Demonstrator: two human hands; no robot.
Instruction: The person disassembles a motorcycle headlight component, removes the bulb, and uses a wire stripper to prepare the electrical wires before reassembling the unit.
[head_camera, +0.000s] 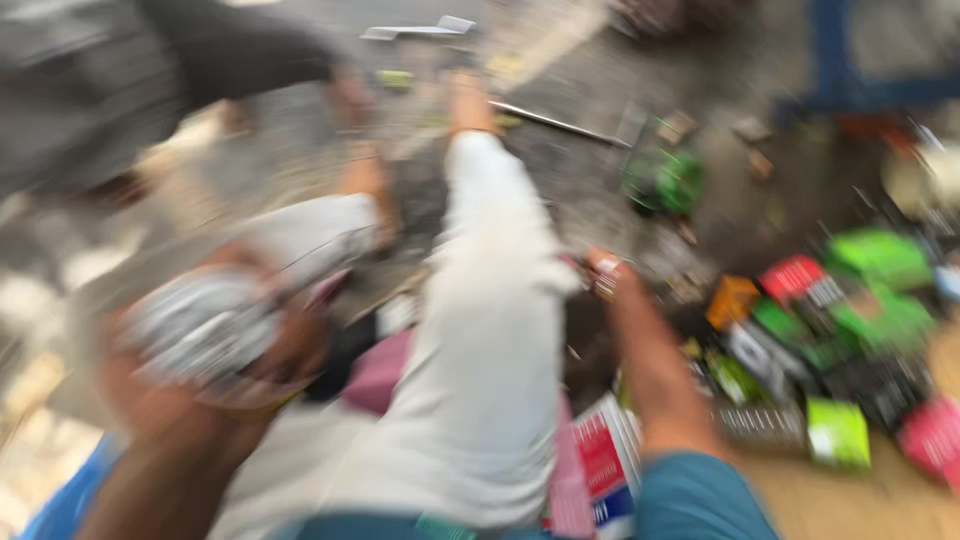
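Note:
The whole view is heavily blurred by motion. My left hand (215, 365) is at the lower left, wrapped around a round silvery-grey object (200, 325). My right hand (628, 305) reaches forward in the middle right, on a teal-sleeved arm. Its fingertips are at a small red-and-white item (604, 270), and the blur hides whether they grip it. My legs in white trousers (490, 330) stretch forward between the two hands over a dark, littered floor.
Several green, red, orange and black boxes (840, 320) lie heaped at the right. A red-and-white box (603, 462) sits by my right arm. Farther off are a green round object (664, 180), a thin metal rod (560, 123) and a blue frame (835, 60). A dark grey shape (150, 70) fills the upper left.

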